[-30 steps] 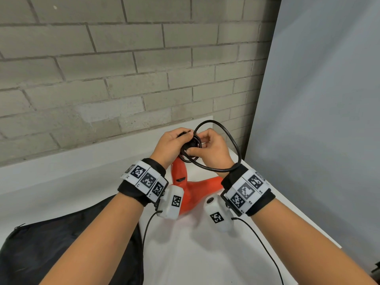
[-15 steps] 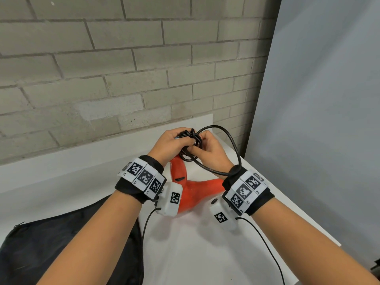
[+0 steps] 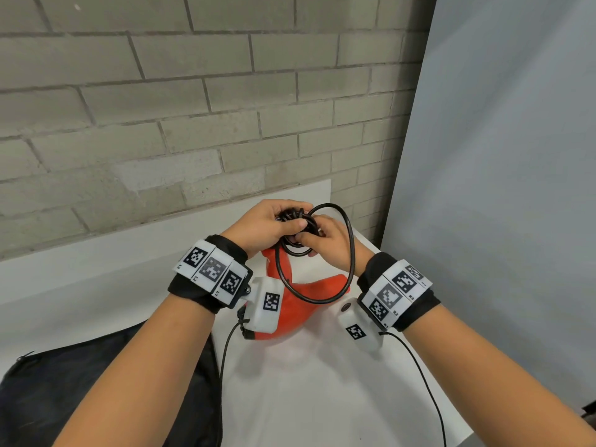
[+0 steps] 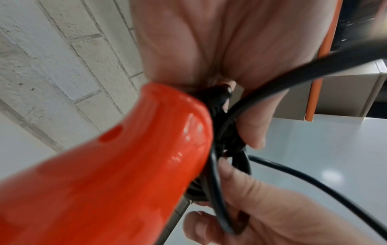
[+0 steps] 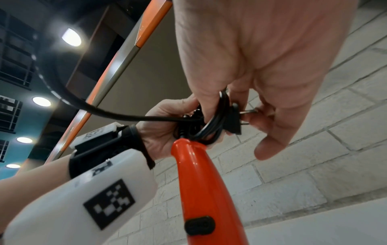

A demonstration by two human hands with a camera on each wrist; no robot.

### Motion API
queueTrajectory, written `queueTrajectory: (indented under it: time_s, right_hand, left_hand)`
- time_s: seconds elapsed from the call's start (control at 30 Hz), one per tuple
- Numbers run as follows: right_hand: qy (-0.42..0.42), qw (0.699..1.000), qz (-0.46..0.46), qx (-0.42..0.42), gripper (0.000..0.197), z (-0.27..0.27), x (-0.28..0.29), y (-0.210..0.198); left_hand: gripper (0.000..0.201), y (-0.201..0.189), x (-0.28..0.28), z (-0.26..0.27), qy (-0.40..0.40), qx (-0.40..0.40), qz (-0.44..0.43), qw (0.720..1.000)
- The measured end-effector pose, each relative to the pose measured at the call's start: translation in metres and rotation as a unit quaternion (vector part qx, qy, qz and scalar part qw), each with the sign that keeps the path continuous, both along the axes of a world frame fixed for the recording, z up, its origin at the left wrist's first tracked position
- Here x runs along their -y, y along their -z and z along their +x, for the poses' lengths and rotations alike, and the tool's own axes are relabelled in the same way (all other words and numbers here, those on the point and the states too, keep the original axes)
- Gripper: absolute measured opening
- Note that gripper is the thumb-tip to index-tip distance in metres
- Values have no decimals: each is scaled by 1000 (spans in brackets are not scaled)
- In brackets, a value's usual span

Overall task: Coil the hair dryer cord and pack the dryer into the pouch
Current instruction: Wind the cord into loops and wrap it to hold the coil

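A red hair dryer stands on the white table, handle pointing up between my wrists. Its black cord is wound in small loops at the handle's top, with one large loop hanging over my right wrist. My left hand grips the coiled bundle at the handle end. My right hand pinches the cord's plug against the coil, prongs toward the fingers. The black pouch lies flat at the lower left, under my left forearm.
A grey brick wall runs close behind the table. A pale panel stands just to the right of the table's edge. Thin black wires hang from both wrist cameras over the table.
Both hands have shifted slightly left and closer together on the coil. The big loose loop has dropped lower, now hanging down over the dryer's body and my right wrist.
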State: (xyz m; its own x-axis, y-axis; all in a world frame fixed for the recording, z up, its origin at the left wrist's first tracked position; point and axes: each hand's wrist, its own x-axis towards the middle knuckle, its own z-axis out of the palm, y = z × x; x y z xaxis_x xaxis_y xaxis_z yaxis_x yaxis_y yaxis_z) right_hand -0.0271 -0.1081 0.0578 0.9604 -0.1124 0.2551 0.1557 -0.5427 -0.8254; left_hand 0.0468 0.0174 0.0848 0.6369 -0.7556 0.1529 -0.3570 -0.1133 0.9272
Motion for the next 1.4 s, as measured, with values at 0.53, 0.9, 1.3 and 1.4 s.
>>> queueTrajectory:
  time_s: [0.53,0.9,1.3,1.4]
  right_hand:
    - [96,851,-351,-379,34,-17,84,84]
    - [-6,992,-106,-70,50,-8,24,35]
    - [110,994,-12,-8,21,8,24,25]
    - [159,985,-26,56,14,5,30,6]
  left_hand:
    - [22,10,-4,5,-87,-84,-102,987]
    - [22,8,3,-4,-42,-25,-91,995]
    - [24,8,-2,-7,-45,-64,-94,993]
    - [16,9,-2,-8,-58,-31,-87,994]
